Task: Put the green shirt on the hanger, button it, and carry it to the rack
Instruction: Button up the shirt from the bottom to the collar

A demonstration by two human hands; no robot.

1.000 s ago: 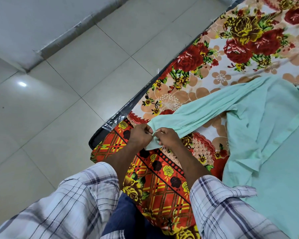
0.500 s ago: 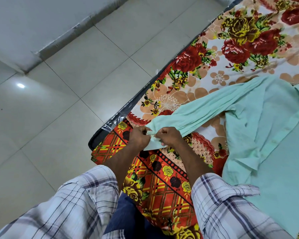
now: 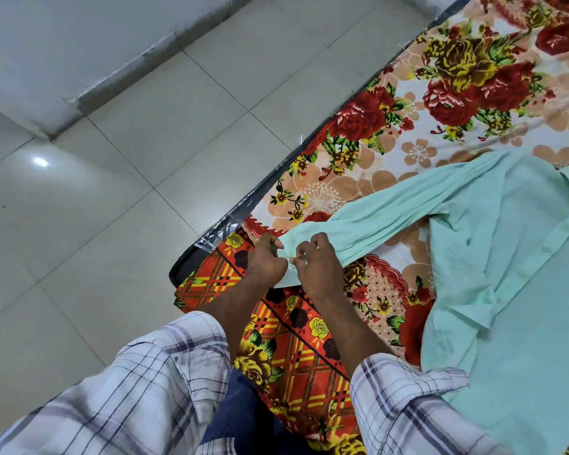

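Wore white cloth checked in grey and dark-blue lines — left sleeve at lower left, right sleeve at lower right. Showed dark blue trousers at bottom centre.

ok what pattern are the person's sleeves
White with dark plaid checks; the left sleeve shows it best, head view.

The shirt lies spread on the bedsheet, at the right of the view. One sleeve runs leftward from the shirt body toward the bed's near left corner. The left hand and right hand sit side by side at the cuff, both pinching it. The floor lies left of the bed, with the wall beyond it.
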